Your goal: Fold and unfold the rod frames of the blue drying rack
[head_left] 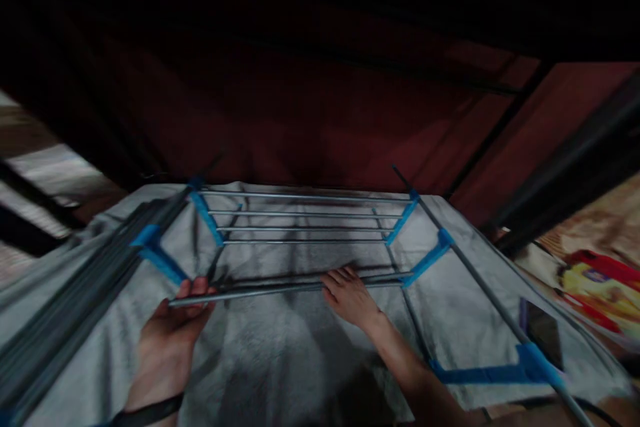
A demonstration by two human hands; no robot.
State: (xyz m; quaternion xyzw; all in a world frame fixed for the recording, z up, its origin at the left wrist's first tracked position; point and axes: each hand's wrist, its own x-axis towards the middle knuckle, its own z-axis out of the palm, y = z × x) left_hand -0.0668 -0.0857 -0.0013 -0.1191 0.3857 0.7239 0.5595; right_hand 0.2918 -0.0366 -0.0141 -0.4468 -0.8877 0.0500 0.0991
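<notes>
A rack frame of grey metal tubes with blue plastic connectors [426,259] lies on a pale grey cloth [270,360]. My left hand [175,327], palm up, has its fingers curled around the near-left end of a loose-looking metal tube [260,291]. That end sits close to a left blue connector [163,261] but apart from it. Farther right, my right hand [350,297] reaches over the same tube with its fingers closed on it. A second tube runs close beside it, and both reach toward the right connector. Exactly which tube seats there is hard to see.
Several thin crossbars [305,215] span the far end of the frame. A bundle of grey tubes [95,280] lies along the left. A phone [543,333] rests at the right, near a red and yellow package [600,287]. Behind stands a dark red panel [300,113].
</notes>
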